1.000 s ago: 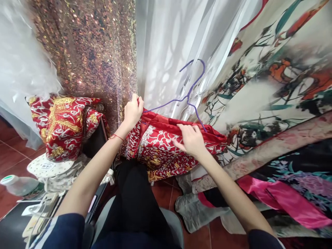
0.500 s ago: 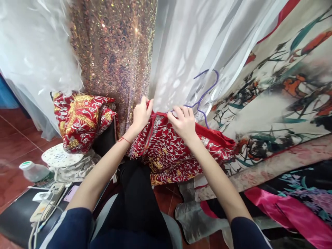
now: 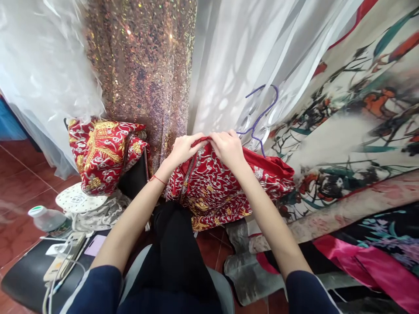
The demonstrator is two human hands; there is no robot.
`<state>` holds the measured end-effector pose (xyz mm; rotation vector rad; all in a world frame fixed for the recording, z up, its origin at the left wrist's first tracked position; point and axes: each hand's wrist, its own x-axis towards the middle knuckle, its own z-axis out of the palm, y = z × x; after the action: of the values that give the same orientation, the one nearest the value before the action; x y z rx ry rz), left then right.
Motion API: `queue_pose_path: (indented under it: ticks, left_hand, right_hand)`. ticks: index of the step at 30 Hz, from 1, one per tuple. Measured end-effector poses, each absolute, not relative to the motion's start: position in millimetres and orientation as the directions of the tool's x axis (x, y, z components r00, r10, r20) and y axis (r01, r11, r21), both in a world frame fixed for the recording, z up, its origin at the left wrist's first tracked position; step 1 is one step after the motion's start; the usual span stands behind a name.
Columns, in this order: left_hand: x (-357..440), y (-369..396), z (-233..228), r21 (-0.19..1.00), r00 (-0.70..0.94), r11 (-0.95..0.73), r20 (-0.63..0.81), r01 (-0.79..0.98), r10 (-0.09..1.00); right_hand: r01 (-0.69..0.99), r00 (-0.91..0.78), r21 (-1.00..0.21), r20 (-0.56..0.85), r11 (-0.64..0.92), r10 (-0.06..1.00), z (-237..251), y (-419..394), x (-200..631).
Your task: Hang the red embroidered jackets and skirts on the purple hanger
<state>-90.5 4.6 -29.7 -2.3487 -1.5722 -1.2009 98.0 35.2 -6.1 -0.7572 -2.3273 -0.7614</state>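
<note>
A red garment [image 3: 216,192] with silver and gold embroidery hangs in front of my knees on a purple wire hanger [image 3: 260,117], whose hook stands above it to the right. My left hand [image 3: 185,148] and my right hand [image 3: 227,147] pinch the garment's top edge close together, near the middle of the hanger. The hanger's left arm is hidden under the cloth and my fingers.
A second red embroidered piece [image 3: 101,150] lies folded at the left on a dark seat. Sequinned fabric [image 3: 144,65], white sheer cloth [image 3: 235,56] and printed cloth [image 3: 353,113] hang behind. A bottle [image 3: 46,218] and a power strip [image 3: 63,259] sit at the lower left.
My hands have come together at the garment's top edge; a second ago they were apart, the left at the hanger's end and the right flat on the cloth.
</note>
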Motion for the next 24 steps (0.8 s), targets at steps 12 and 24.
queue_pose_path:
  ticks: [12, 24]
  left_hand:
    - [-98.1, 14.5, -26.7, 0.340, 0.222, -0.436, 0.516, 0.833, 0.827]
    - [-86.9, -13.1, -35.3, 0.325, 0.121, -0.361, 0.573, 0.874, 0.811]
  right_hand:
    - [0.703, -0.460, 0.049, 0.792, 0.710, 0.401, -28.1, 17.2, 78.3]
    - [0.392, -0.049, -0.862, 0.330, 0.322, 0.943, -195.0, -46.2, 21.7]
